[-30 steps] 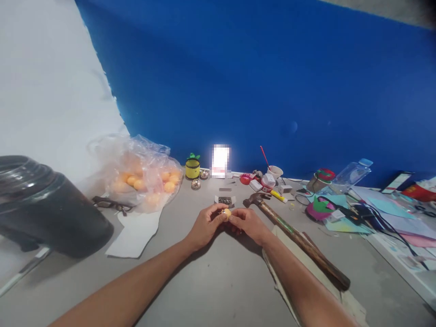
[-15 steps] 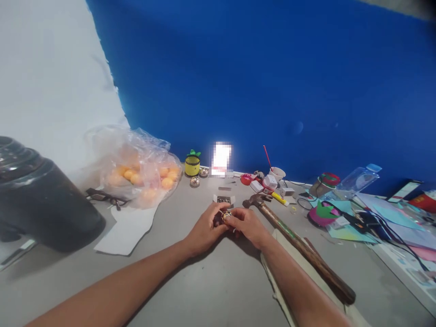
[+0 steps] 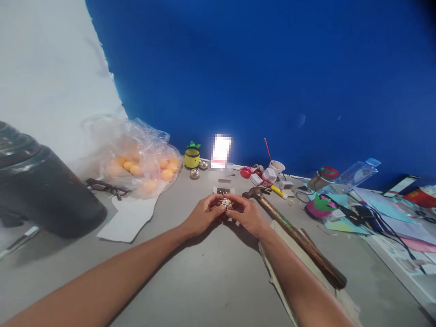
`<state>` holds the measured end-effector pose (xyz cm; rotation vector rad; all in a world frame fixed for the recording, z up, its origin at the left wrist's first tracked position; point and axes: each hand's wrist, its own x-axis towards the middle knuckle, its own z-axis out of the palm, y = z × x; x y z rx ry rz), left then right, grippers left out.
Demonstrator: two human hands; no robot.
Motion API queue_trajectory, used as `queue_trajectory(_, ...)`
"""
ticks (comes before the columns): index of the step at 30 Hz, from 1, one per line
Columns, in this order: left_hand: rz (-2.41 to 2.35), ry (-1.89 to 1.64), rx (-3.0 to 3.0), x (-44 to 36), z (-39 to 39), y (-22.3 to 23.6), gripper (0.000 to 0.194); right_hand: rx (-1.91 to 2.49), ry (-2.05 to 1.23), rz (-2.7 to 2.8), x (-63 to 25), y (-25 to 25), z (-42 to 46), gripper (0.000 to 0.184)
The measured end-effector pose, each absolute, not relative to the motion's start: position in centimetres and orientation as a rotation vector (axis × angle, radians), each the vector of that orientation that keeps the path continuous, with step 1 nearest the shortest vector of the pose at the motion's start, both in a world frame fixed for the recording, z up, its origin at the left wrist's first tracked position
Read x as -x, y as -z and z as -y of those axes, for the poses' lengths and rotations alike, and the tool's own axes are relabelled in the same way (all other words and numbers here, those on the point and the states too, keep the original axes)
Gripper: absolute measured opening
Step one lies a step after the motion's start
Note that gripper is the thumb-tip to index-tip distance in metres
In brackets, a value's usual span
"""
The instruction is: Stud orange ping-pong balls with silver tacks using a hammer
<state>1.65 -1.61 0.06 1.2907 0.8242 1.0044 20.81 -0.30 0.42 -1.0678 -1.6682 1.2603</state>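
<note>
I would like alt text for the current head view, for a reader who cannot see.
Two bare hands, left and right, hold a small shiny ball above a grey table. A hammer lies at right, bagged orange fruits at left, before a blue wall.

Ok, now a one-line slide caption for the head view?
Both hands hold a small shiny ball, with a hammer lying to the right.

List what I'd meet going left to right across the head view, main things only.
Dark bottle → clear bag of orange balls or fruit → yellow pot with green top → shiny ball → pale cup → clear bottle.
</note>
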Motion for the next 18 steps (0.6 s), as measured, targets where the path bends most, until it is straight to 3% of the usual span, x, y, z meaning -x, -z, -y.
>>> queue_trajectory(5, -0.757, -1.053, -1.256, -1.78, 1.39, 0.69, 0.042, 1.051, -1.300, 1.575, -21.12, -0.04, 0.04, 0.056)
queue_trajectory(10, -0.796, -1.050, -1.265, -1.73, 1.27, 1.02, 0.043, 1.094, -1.345, 1.560, -21.29, -0.05, 0.07, 0.041)
queue_trajectory(18, -0.755, -1.069, -1.139, -1.60, 1.07, 0.61, 0.048, 1.036, -1.387, 1.557, -21.42, -0.31, 0.04, 0.044)
